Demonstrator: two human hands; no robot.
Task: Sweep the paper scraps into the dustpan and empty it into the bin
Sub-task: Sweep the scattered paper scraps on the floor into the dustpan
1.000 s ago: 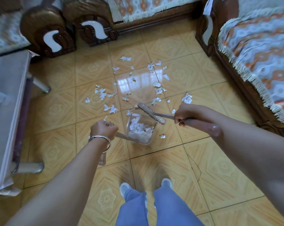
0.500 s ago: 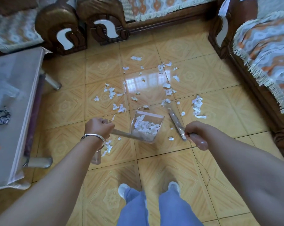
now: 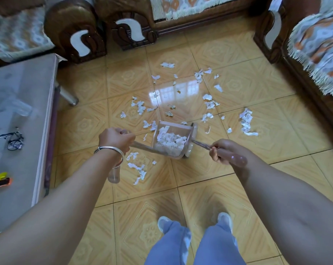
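Left hand (image 3: 115,139) clamped on dustpan (image 3: 171,140) handle, right hand (image 3: 222,151) clamped on brush (image 3: 192,139). Pan mid-floor, part-filled; paper scraps (image 3: 208,104) scattered beyond. Risk: tilting pan spills load; scraps (image 3: 138,169) behind pan missed.

A clear dustpan (image 3: 169,139), partly filled with paper scraps (image 3: 209,104), is held by its handle in the left hand (image 3: 115,139). A brush (image 3: 192,139) is gripped in the right hand (image 3: 222,150), its head against the dustpan's right side. More scraps are scattered over the tiled floor (image 3: 257,88).
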